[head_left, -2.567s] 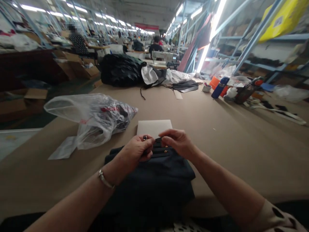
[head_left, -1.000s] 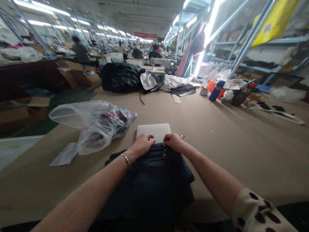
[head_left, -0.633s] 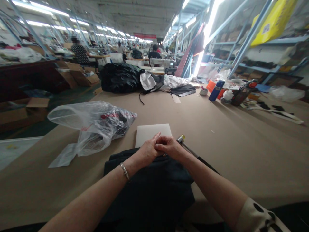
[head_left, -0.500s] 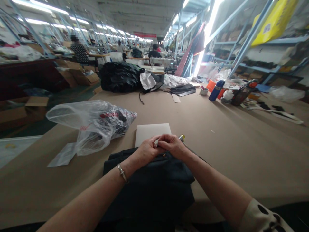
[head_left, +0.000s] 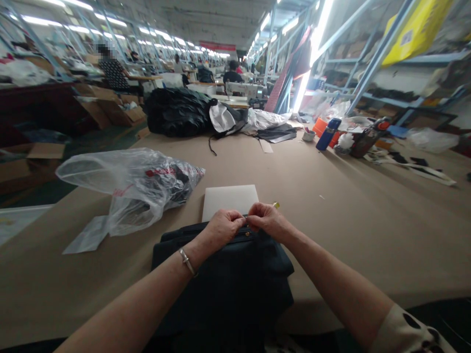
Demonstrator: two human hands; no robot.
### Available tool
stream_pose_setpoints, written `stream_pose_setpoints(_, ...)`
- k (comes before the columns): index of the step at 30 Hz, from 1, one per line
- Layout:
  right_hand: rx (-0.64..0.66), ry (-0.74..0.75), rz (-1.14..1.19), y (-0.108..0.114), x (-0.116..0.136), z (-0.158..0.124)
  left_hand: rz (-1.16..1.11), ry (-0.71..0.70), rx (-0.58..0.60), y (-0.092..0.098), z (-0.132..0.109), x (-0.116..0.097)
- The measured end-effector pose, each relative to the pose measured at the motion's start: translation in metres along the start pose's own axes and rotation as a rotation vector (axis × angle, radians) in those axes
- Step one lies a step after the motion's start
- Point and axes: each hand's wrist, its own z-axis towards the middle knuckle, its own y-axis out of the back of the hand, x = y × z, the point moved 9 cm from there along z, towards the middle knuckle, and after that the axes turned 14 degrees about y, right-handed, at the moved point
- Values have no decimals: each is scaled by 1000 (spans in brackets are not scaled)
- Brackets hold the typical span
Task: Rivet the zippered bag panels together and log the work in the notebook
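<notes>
A dark bag (head_left: 228, 279) with a zipper along its upper part lies at the table's near edge, under my hands. My left hand (head_left: 223, 227), a metal bangle at the wrist, is closed in a pinch over the bag's top edge. Close beside it, my right hand (head_left: 270, 221) also pinches, its fingertips almost meeting the left ones. Something small and dark shows between them, too small to name. A small brass-coloured fitting (head_left: 248, 234) sits by the zipper below the fingers. Just beyond the bag lies a white flat block (head_left: 231, 197). A yellow-tipped item (head_left: 276, 205) peeks out behind my right hand.
On the left of the brown table (head_left: 294, 176) lies a clear plastic bag (head_left: 125, 179) with dark pieces inside. A dark fabric stack (head_left: 178, 112) stands at the far edge. Toward the right are a blue canister (head_left: 328, 134) and a dark bottle (head_left: 368, 138). People sit working farther back.
My fingers have drawn slightly apart, and a small dark thing now shows between them. The right hand has turned a little. The whole view has shifted slightly.
</notes>
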Motion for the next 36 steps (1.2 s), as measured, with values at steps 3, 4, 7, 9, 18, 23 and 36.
stream_pose_setpoints(3, 3, 47, -187, 6, -1, 3, 70, 26, -31, 0, 5, 4)
stream_pose_setpoints(4, 8, 65, -246, 7, -1, 3, 95, 38, -41, 1, 7, 6)
stream_pose_setpoints(7, 56, 87, -374, 7, -6, 4, 171, 73, -52, 1, 12, 10)
stream_pose_setpoints(9, 95, 79, -426, 5, -13, 3, 222, 94, -47, 0, 14, 11)
stream_pose_setpoints(18, 163, 69, -562, 2, -27, 5, 403, 132, -54, -4, 19, 12)
stream_pose_setpoints(23, 223, 82, -629, -1, -25, 6, 479, 108, -48, -8, 20, 10)
stream_pose_setpoints(36, 179, 95, -619, 6, -24, 9, 359, 24, -177, 17, 15, 5)
